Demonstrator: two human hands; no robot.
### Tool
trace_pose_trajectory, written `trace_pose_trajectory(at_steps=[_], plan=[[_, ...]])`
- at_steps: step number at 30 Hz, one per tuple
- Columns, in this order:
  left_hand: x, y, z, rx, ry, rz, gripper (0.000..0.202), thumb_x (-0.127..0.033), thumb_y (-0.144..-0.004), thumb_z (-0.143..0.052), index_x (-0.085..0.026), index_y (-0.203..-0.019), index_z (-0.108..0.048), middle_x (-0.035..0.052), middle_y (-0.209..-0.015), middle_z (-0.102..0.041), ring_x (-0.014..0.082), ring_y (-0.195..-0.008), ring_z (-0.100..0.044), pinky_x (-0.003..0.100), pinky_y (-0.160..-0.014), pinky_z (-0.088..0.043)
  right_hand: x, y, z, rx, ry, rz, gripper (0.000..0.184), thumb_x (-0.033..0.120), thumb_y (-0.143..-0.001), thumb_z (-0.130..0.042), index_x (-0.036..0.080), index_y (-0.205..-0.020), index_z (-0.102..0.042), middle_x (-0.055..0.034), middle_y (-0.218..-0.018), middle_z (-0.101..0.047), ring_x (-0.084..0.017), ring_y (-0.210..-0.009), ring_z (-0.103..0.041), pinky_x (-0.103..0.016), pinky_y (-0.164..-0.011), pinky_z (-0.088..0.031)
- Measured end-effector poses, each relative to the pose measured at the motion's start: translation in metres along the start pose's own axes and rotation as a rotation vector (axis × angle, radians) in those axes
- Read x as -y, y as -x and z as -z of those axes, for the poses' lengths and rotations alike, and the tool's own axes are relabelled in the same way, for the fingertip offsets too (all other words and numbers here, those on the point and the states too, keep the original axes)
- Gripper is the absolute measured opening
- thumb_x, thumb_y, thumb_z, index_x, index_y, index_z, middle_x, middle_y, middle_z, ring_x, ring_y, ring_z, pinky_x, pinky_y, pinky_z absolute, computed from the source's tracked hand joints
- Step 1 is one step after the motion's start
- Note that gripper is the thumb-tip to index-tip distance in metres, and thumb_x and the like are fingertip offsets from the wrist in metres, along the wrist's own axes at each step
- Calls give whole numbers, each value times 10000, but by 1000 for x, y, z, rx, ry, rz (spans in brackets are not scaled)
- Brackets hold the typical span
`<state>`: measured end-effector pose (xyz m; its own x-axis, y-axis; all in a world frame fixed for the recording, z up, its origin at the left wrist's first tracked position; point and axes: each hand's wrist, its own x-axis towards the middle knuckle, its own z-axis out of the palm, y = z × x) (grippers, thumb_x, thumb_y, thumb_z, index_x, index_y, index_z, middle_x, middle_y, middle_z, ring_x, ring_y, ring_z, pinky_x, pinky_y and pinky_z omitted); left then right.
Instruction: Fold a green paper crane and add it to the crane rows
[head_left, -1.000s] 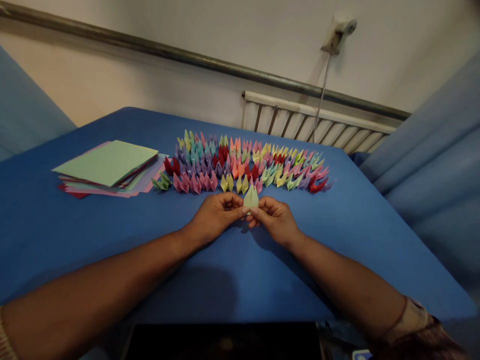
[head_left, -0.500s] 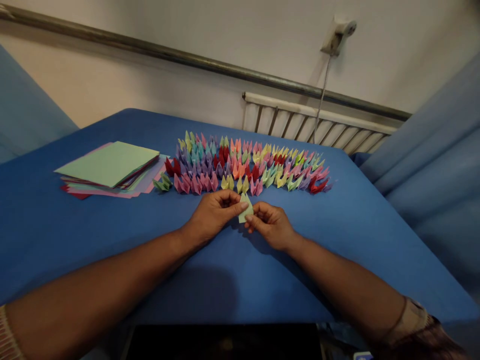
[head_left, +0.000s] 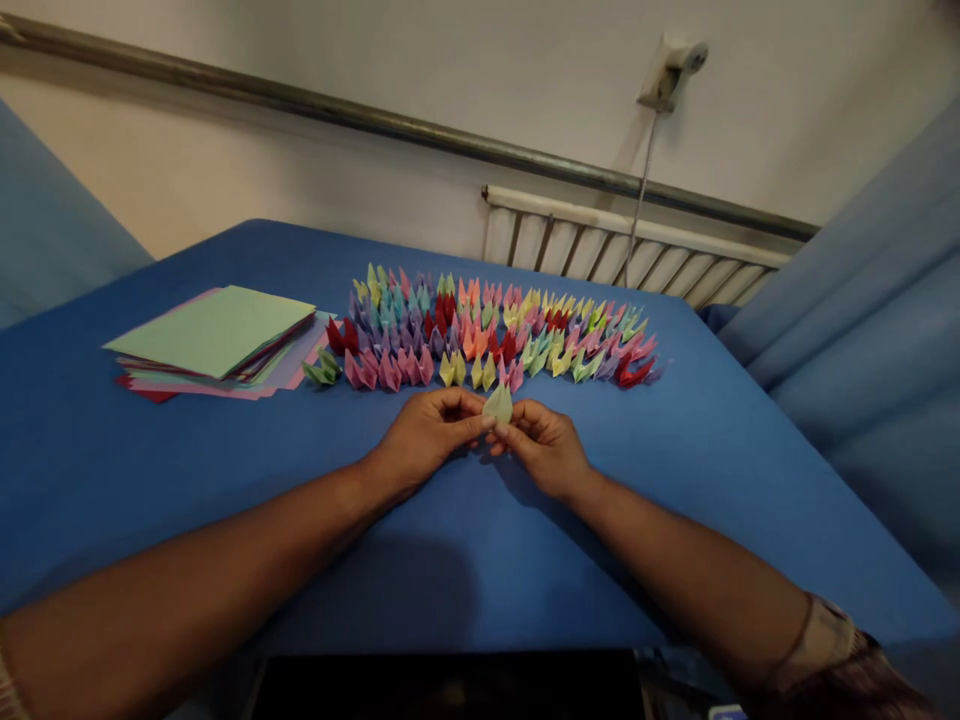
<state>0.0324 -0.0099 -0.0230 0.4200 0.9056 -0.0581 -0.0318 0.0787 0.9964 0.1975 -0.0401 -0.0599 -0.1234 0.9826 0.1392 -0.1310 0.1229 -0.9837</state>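
Observation:
A small folded piece of pale green origami paper [head_left: 498, 404] stands between my two hands, its pointed end up. My left hand [head_left: 435, 432] pinches its lower left edge between thumb and fingers. On the other side, my right hand [head_left: 545, 445] grips the lower right edge, the two thumbs almost meeting at the bottom. Just beyond my hands, rows of folded paper cranes [head_left: 480, 340] in pink, red, yellow, blue, purple and green stand close together. The fingers behind the paper are partly hidden.
A stack of square coloured paper [head_left: 217, 335] lies on the left of the blue-covered table [head_left: 360, 590]. Behind the table are a radiator [head_left: 600, 240], a metal pipe [head_left: 420, 135] and a wall fitting with a cord [head_left: 664, 75]. A blue curtain [head_left: 870, 330] hangs at the right.
The green paper has turned, from a flat, squarer face to a pointed shape held upright. Both hands have shifted their hold to its lower edges, and the thumbs are closer together.

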Motion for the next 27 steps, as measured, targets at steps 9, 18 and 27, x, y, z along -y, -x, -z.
trace_pose_trajectory(at_steps=[9, 18, 27], plan=[[-1, 3, -6, -89, 90, 17, 329, -310, -628, -840, -150, -710, -565, -12, -688, -683, 112, -587, -654, 220, -584, -527, -3, -2, 2, -77, 191, -24, 224, 400, -780, -704, 202, -711, -627, 2, -637, -693, -138, -565, -653, -246, -551, -513], [-4, -2, -5, -198, 128, -29, 302, -241, -615, -830, -161, -835, -639, -27, -728, -693, 100, -670, -652, 214, -675, -520, -2, -1, 8, -174, 308, 135, 154, 353, -838, -663, 206, -797, -646, 25, -635, -636, -111, -555, -586, -232, -545, -469], [4, 2, -6, -116, -125, -60, 187, -289, -695, -774, -162, -753, -650, -22, -732, -668, 105, -688, -608, 226, -670, -479, 9, 2, 9, -214, 309, 329, 109, 301, -843, -686, 230, -923, -664, 3, -800, -649, -121, -661, -591, -262, -630, -486]])
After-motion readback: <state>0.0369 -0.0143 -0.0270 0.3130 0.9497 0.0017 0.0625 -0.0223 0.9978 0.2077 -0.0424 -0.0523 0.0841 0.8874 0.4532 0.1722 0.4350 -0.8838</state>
